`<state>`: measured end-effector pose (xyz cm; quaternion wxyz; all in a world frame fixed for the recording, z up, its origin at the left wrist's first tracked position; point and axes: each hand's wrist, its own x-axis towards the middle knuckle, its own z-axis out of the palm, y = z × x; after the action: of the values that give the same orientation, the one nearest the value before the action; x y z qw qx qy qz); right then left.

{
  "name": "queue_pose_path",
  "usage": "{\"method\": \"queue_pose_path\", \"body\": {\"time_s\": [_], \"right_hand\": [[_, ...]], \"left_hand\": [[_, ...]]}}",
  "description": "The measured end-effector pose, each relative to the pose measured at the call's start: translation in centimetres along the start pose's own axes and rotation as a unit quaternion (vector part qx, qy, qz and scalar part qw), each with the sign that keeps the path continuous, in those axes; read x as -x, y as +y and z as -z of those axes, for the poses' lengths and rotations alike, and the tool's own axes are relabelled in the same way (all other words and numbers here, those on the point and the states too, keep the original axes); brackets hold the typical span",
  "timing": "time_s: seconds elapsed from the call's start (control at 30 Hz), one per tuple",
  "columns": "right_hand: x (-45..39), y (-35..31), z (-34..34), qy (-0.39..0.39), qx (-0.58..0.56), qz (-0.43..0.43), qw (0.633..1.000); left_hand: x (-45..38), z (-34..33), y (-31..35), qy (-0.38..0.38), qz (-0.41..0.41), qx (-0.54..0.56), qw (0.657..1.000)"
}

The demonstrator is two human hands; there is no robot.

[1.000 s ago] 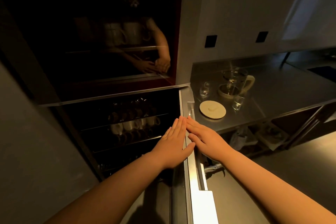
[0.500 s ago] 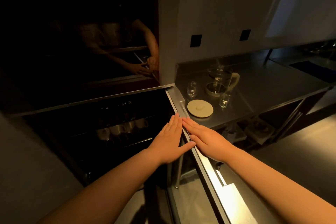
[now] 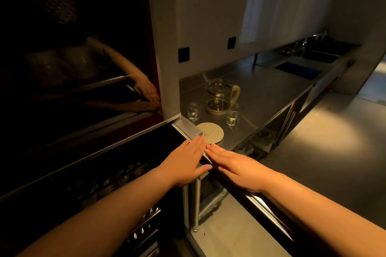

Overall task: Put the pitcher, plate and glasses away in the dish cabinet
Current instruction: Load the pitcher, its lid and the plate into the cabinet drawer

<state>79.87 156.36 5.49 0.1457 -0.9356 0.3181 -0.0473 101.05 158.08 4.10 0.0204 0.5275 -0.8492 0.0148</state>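
A glass pitcher (image 3: 221, 96) with a cream handle stands on the steel counter (image 3: 267, 98). Two clear glasses flank it: one glass (image 3: 193, 111) to its left, another glass (image 3: 232, 115) in front right. A cream plate (image 3: 211, 132) lies near the counter's front corner. My left hand (image 3: 184, 162) and my right hand (image 3: 234, 165) lie flat with straight fingers on the top edge of the open cabinet door (image 3: 246, 194), fingertips almost meeting just short of the plate. Neither holds anything.
The dark dish cabinet (image 3: 100, 175) at left shows dim shelves with cups and glassware. Above it a dark glass panel (image 3: 83, 69) reflects my arms. A sink (image 3: 319, 56) sits at the counter's far end. Open floor (image 3: 313, 152) lies to the right.
The cabinet door has swung further out to the right under both hands. The view has shifted, so the counter things now sit higher and closer to my fingertips.
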Motion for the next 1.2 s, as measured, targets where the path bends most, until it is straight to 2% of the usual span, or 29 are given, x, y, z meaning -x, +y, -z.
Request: {"method": "queue_pose_path", "body": {"time_s": [0.27, 0.43, 0.7, 0.97, 1.07, 1.2], "right_hand": [[-1.4, -0.5, -0.6, 0.046, -0.005, -0.087, 0.995], [-1.6, -0.2, -0.9, 0.046, -0.016, -0.123, 0.991], [-4.9, 1.7, -0.2, 0.033, -0.058, -0.102, 0.993], [-8.3, 8.6, 1.5, 0.019, -0.066, -0.105, 0.992], [-9.1, 12.6, 2.1, 0.032, -0.041, -0.134, 0.990], [-10.2, 17.1, 2.7, 0.049, -0.022, -0.156, 0.986]], "left_hand": [[-1.9, -0.1, -2.6, 0.004, -0.039, 0.042, 0.998], [-3.5, -0.1, -3.3, -0.007, -0.057, 0.060, 0.997], [-7.3, 0.3, -4.3, -0.017, -0.086, 0.062, 0.994], [-14.4, 0.0, -6.7, -0.094, -0.042, 0.108, 0.989], [-17.4, -0.2, -7.1, -0.089, 0.003, 0.132, 0.987], [-20.9, -1.3, -7.2, -0.112, 0.021, 0.094, 0.989]]}}
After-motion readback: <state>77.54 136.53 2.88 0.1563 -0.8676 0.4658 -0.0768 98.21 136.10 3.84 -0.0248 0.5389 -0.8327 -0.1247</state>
